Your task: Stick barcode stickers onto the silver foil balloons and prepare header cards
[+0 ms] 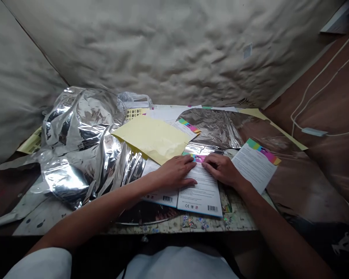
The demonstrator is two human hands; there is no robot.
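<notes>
A white printed card (200, 199) with small text, a barcode and a rainbow-coloured top strip lies in front of me. My left hand (176, 171) rests flat on its upper left part, fingers stretched towards the coloured strip. At the strip's right end, by the hang hole, my right hand (220, 167) has its fingers curled and pressed together; what they pinch, if anything, is hidden. Partly under my left arm is a second such card (165, 198). Another card (256, 164) lies tilted to the right of my right hand.
Crumpled silver foil film (84, 155) is heaped at the left. A yellow sheet (154, 137) covers part of one more card (189, 130) behind my hands. Clear plastic film (218, 126) spreads at the back right. Small shiny bits (194, 223) lie along the table's front edge.
</notes>
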